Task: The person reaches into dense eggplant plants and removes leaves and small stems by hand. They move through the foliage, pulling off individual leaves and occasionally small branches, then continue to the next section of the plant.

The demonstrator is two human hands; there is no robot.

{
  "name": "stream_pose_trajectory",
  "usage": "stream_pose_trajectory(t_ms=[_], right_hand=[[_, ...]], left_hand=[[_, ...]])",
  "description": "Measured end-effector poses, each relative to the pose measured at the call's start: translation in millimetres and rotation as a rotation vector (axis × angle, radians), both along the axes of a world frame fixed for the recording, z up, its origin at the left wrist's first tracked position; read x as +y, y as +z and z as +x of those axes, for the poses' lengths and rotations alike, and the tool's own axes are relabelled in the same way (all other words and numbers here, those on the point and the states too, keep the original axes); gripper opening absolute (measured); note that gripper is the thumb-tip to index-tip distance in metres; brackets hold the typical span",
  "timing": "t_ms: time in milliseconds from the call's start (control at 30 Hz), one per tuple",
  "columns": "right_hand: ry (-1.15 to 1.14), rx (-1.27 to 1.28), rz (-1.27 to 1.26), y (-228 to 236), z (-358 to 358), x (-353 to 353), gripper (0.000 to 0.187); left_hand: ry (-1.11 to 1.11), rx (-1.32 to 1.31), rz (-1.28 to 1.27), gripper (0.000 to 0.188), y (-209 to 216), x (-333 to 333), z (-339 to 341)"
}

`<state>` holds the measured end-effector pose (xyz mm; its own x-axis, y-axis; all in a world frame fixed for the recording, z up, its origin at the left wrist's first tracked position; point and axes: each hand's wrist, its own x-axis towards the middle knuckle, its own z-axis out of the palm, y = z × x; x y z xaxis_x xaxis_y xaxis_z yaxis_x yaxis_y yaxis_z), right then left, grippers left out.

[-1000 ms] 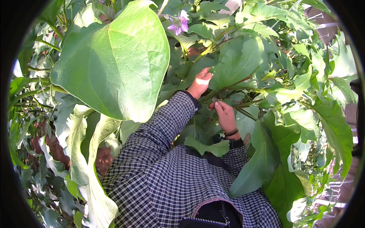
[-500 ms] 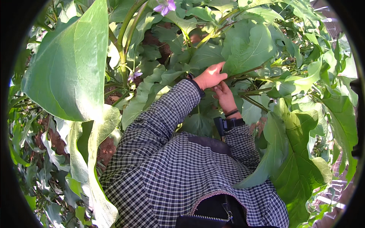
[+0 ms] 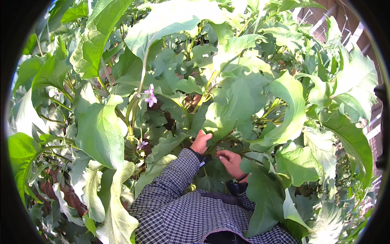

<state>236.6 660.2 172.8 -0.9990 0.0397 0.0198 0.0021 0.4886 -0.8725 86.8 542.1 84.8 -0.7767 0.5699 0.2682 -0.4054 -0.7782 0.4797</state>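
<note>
Among the broad, lobed leaves of eggplant plants, my left hand is closed at the lower edge of a large leaf. The leaf partly covers its fingers, so what they grip is hidden. Just to the right and slightly nearer, my right hand has thumb and forefinger pinched together. Something small shows at those fingertips, too small to name. A thin stem runs from beside the right hand toward the right. The two hands are a little apart, both low among the foliage.
A purple flower hangs on a thick stem left of my hands, with a smaller flower below. Big leaves stand close on the left, and another leaf overlaps my right sleeve. A slatted structure shows at far right.
The view has shifted, so hands and plants appear lower and smaller. My hands have moved apart; the right fingers, earlier against the left hand, now pinch separately.
</note>
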Motion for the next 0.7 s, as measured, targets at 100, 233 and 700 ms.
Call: stream_pose_trajectory(t_ms=[100,233,700], right_hand=[[-0.161,-0.127,0.081,2,-5,2,0.019],[-0.227,-0.122,-0.130,-9,-2,9,0.035],[-0.167,-0.082,-0.155,-54,6,22,0.030]], left_hand=[[-0.026,-0.059,0.081,0.059,-6,-11,-1],[0.040,-0.114,0.134,0.055,-23,-16,-14],[0.389,-0.149,-0.662,0.021,-45,-72,-29]])
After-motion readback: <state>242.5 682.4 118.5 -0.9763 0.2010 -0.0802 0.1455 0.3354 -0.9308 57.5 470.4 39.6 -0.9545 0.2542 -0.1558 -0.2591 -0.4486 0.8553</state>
